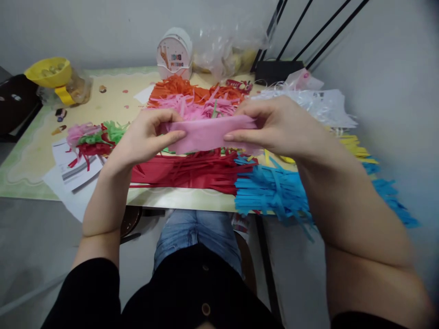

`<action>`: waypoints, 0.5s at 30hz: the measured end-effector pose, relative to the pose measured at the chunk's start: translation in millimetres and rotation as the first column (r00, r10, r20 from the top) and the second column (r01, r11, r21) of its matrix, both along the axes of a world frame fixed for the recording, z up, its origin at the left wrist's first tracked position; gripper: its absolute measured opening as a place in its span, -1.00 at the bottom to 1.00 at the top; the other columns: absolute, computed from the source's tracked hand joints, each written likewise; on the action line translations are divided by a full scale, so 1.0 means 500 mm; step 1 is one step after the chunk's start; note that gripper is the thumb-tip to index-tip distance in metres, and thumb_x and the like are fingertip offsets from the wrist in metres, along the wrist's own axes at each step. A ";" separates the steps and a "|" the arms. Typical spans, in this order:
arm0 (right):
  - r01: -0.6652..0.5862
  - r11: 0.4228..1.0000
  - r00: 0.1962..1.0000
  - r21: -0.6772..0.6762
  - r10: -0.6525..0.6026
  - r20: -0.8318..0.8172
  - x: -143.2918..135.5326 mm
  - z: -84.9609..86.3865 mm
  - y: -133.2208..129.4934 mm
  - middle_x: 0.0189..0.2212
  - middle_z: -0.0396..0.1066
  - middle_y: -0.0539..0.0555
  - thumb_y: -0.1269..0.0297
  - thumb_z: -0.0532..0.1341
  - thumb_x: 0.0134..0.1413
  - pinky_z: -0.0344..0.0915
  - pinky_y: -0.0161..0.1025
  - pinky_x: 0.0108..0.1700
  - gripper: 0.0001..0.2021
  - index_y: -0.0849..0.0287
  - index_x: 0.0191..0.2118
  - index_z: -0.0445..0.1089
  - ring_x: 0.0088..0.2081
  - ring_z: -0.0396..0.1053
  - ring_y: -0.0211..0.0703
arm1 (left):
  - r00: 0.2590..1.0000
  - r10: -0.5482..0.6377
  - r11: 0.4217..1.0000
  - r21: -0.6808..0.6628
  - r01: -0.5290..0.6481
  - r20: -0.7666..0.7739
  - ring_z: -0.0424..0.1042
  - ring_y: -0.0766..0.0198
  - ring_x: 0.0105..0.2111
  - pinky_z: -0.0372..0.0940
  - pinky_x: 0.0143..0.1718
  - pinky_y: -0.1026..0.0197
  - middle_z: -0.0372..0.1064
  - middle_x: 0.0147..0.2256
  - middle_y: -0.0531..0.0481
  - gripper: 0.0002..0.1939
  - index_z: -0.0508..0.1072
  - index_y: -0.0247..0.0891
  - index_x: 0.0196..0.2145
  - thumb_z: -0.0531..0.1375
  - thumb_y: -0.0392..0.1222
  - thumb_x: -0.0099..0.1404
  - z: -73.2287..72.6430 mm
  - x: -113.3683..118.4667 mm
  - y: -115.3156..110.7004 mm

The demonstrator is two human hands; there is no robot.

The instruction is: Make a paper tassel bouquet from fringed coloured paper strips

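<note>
A strip of pink tissue paper is stretched level between my two hands, raised over the table. My left hand pinches its left end between thumb and fingers. At the other end, my right hand grips the paper the same way, thumb in front. Below and behind the strip lie piles of fringed paper: red, pink, orange and blue. Bits of green fringe show partly behind the strip.
Bundled pink, green and red fringe rests on printed sheets at the left. A yellow funnel-shaped bowl, a round white box and clear plastic bags stand along the back. Yellow fringe lies at the right near a wall.
</note>
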State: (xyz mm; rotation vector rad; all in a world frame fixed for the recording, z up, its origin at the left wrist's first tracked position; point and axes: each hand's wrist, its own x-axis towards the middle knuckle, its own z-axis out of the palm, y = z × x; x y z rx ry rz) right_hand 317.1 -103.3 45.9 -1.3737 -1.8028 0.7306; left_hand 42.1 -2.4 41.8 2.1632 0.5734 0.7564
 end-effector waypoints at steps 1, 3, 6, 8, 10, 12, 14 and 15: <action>0.005 1.000 1.000 -0.025 -0.005 0.003 0.001 -0.001 -0.001 -0.56 0.30 -0.05 -0.11 0.54 0.00 0.31 -0.20 -0.30 -0.57 0.14 -0.46 0.48 -0.43 0.29 -0.23 | 1.000 -0.002 1.000 -0.008 0.002 0.007 0.31 0.34 -0.47 0.21 -0.50 0.27 0.34 -0.47 0.03 -0.69 0.48 -0.25 -0.42 0.41 0.00 0.30 0.000 -0.001 -0.001; 0.039 0.998 0.998 -0.046 -0.041 -0.049 0.000 -0.006 -0.004 -0.59 0.26 -0.05 -0.10 0.53 0.02 0.31 -0.20 -0.34 -0.56 0.13 -0.49 0.44 -0.44 0.32 -0.21 | 0.999 0.006 0.999 -0.033 -0.005 0.040 0.31 0.36 -0.49 0.22 -0.52 0.29 0.31 -0.48 0.04 -0.63 0.42 -0.23 -0.42 0.43 0.06 0.30 -0.003 -0.002 -0.002; 0.097 0.993 0.979 -0.062 -0.107 -0.171 -0.008 -0.012 -0.014 -0.54 0.36 0.00 -0.10 0.54 0.01 0.38 -0.16 -0.35 -0.59 0.11 -0.44 0.46 -0.40 0.41 -0.13 | 0.996 0.037 0.995 -0.100 -0.029 0.087 0.39 0.36 -0.50 0.31 -0.51 0.30 0.28 -0.48 0.09 -0.57 0.40 -0.20 -0.31 0.43 0.17 0.30 -0.015 -0.005 -0.005; 0.134 0.990 0.955 -0.041 -0.140 -0.261 -0.018 -0.015 -0.021 -0.50 0.44 0.02 -0.08 0.55 0.00 0.40 -0.15 -0.37 -0.61 0.09 -0.41 0.48 -0.41 0.45 -0.11 | 0.992 0.071 0.988 -0.146 -0.055 0.105 0.44 0.36 -0.50 0.38 -0.49 0.30 0.29 -0.46 0.12 -0.54 0.42 -0.17 -0.21 0.43 0.23 0.29 -0.025 -0.005 -0.008; 0.160 0.987 0.923 -0.021 -0.157 -0.350 -0.027 -0.018 -0.025 -0.48 0.49 0.01 -0.03 0.56 -0.01 0.43 -0.15 -0.38 -0.67 0.07 -0.35 0.54 -0.43 0.46 -0.13 | 0.984 0.113 0.980 -0.182 -0.087 0.141 0.46 0.37 -0.51 0.41 -0.50 0.30 0.31 -0.42 0.12 -0.52 0.44 -0.14 -0.15 0.41 0.28 0.29 -0.037 -0.002 -0.011; 0.165 0.986 0.894 0.005 -0.147 -0.424 -0.035 -0.025 -0.026 -0.48 0.52 -0.02 0.03 0.56 0.00 0.44 -0.17 -0.39 -0.73 0.03 -0.27 0.60 -0.47 0.45 -0.17 | 0.970 0.135 0.972 -0.216 -0.090 0.204 0.44 0.38 -0.54 0.40 -0.53 0.29 0.33 -0.43 0.11 -0.53 0.48 -0.12 -0.17 0.41 0.30 0.27 -0.049 0.003 -0.013; 0.157 0.987 0.864 0.038 -0.119 -0.489 -0.039 -0.036 -0.024 -0.46 0.55 -0.03 0.08 0.53 0.03 0.43 -0.20 -0.42 -0.79 0.00 -0.23 0.64 -0.50 0.42 -0.22 | 0.952 0.138 0.964 -0.259 -0.065 0.273 0.40 0.38 -0.58 0.40 -0.55 0.27 0.33 -0.48 0.09 -0.56 0.52 -0.14 -0.25 0.41 0.29 0.26 -0.056 0.008 -0.015; 0.152 0.987 0.849 0.048 -0.106 -0.518 -0.040 -0.041 -0.023 -0.46 0.55 -0.04 0.09 0.52 0.05 0.40 -0.23 -0.45 -0.82 -0.01 -0.25 0.64 -0.53 0.40 -0.24 | 0.945 0.134 0.959 -0.279 -0.048 0.297 0.38 0.37 -0.59 0.41 -0.55 0.25 0.32 -0.52 0.09 -0.58 0.54 -0.15 -0.29 0.42 0.27 0.26 -0.058 0.010 -0.017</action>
